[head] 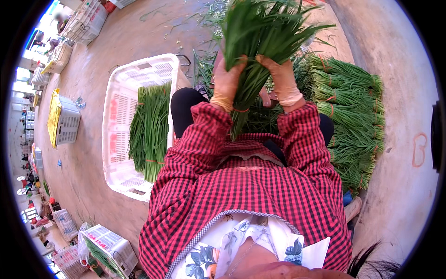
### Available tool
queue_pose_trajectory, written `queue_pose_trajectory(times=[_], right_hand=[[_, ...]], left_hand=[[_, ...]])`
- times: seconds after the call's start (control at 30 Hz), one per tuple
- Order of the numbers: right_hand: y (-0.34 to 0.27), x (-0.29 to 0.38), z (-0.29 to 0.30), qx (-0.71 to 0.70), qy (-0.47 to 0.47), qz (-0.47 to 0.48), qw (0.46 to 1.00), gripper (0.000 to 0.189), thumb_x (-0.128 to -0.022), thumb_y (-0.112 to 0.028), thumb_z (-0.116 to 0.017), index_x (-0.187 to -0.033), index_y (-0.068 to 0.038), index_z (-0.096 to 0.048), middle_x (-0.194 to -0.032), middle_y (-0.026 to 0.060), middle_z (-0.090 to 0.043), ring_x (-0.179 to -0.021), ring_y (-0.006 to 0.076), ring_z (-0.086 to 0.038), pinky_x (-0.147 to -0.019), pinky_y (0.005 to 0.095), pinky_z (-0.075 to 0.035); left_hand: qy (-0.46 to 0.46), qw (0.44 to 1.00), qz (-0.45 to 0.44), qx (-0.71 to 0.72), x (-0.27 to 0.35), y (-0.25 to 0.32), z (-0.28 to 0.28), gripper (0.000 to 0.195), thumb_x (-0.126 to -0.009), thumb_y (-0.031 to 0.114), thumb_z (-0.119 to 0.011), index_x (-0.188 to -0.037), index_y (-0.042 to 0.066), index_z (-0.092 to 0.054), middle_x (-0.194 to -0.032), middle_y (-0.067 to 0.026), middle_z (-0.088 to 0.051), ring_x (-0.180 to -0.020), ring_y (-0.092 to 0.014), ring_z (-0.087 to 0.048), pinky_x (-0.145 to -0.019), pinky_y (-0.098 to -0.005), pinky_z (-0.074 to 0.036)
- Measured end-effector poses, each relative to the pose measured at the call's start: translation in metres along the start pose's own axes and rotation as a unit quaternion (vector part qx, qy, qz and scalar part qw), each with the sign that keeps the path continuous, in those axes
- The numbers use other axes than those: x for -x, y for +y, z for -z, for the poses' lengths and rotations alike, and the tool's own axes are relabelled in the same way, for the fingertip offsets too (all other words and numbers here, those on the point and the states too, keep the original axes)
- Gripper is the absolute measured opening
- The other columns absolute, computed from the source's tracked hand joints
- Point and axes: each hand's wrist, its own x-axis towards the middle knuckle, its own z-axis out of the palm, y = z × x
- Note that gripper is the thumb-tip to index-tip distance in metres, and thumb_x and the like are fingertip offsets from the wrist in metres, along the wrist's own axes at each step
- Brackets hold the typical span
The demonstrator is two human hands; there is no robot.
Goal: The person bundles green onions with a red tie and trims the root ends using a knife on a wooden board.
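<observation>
A large loose bunch of green garlic chives [252, 76] fans out at the top of the view, above my lap. My left hand [228, 82], in a thin pale glove, grips its left side. My gloved right hand [281, 78] grips the right side, thumb pointing inward. An orange-red rubber band [241, 110] circles the narrow lower part of the bunch, just below my left hand. Under my right wrist shows a wooden handle [265, 98]; what it belongs to is mostly hidden. More loose green leaves [263, 117] lie in shadow between my knees.
At my left stands a white plastic crate [116, 146] holding banded chive bundles [151, 132]. Many banded bundles [355, 122] are stacked on my right, beside a pale wall [407, 104]. Trimmings litter the floor ahead [188, 26]. Further crates [68, 120] and distant people are at far left.
</observation>
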Motion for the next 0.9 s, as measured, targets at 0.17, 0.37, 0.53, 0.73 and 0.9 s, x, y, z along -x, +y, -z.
queue_pose_trajectory(times=[0.17, 0.37, 0.53, 0.73, 0.9], right_hand=[[-0.004, 0.030, 0.033, -0.057, -0.010, -0.053, 0.997, 0.020, -0.084, -0.003, -0.071, -0.102, -0.001, -0.063, -0.093, 0.0031, -0.066, -0.081, 0.0145, -0.063, -0.070, 0.0282, -0.051], [0.010, 0.039, 0.045, -0.121, 0.013, -0.042, 0.992, 0.018, -0.088, -0.007, -0.071, -0.104, -0.003, -0.064, -0.097, 0.0016, -0.065, -0.083, 0.0127, -0.062, -0.072, 0.0290, -0.052], [-0.003, 0.034, 0.038, -0.088, 0.032, -0.061, 0.994, 0.035, -0.085, -0.014, -0.076, -0.115, -0.004, -0.061, -0.102, 0.0013, -0.064, -0.087, 0.0127, -0.061, -0.077, 0.0286, -0.051], [-0.029, 0.026, 0.039, 0.142, 0.145, 0.197, 0.959, 0.039, -0.086, -0.019, -0.076, -0.118, -0.006, -0.060, -0.114, 0.0069, -0.062, -0.115, 0.0226, -0.053, -0.101, 0.0335, -0.041], [-0.077, 0.040, -0.007, 0.492, -0.034, 0.481, 0.725, 0.014, -0.081, -0.014, -0.071, -0.095, -0.013, -0.071, -0.105, 0.0043, -0.071, -0.122, 0.0251, -0.055, -0.111, 0.0422, -0.035]], left_hand=[[0.023, 0.949, 0.175, 0.260, 0.008, 0.014, 0.030, 0.036, -0.095, 0.031, -0.062, -0.119, 0.005, -0.061, -0.108, -0.0117, -0.069, -0.086, -0.027, -0.069, -0.076, -0.0408, -0.059], [0.044, 0.935, 0.205, 0.285, 0.013, 0.007, 0.030, 0.038, -0.095, 0.032, -0.061, -0.119, 0.003, -0.062, -0.107, -0.0127, -0.070, -0.087, -0.029, -0.069, -0.078, -0.0432, -0.058], [0.046, 0.956, 0.186, 0.222, 0.016, 0.008, 0.025, 0.038, -0.095, 0.031, -0.062, -0.122, 0.003, -0.061, -0.111, -0.0117, -0.068, -0.091, -0.025, -0.068, -0.079, -0.0400, -0.058], [0.035, 0.982, 0.099, 0.155, 0.028, 0.017, 0.004, 0.036, -0.096, 0.024, -0.063, -0.126, 0.005, -0.057, -0.110, -0.0067, -0.065, -0.088, -0.018, -0.065, -0.074, -0.0330, -0.056], [0.016, 0.986, 0.090, 0.136, 0.036, 0.025, -0.005, 0.034, -0.096, 0.022, -0.062, -0.126, 0.006, -0.055, -0.112, -0.0057, -0.064, -0.093, -0.017, -0.064, -0.078, -0.0315, -0.055]])
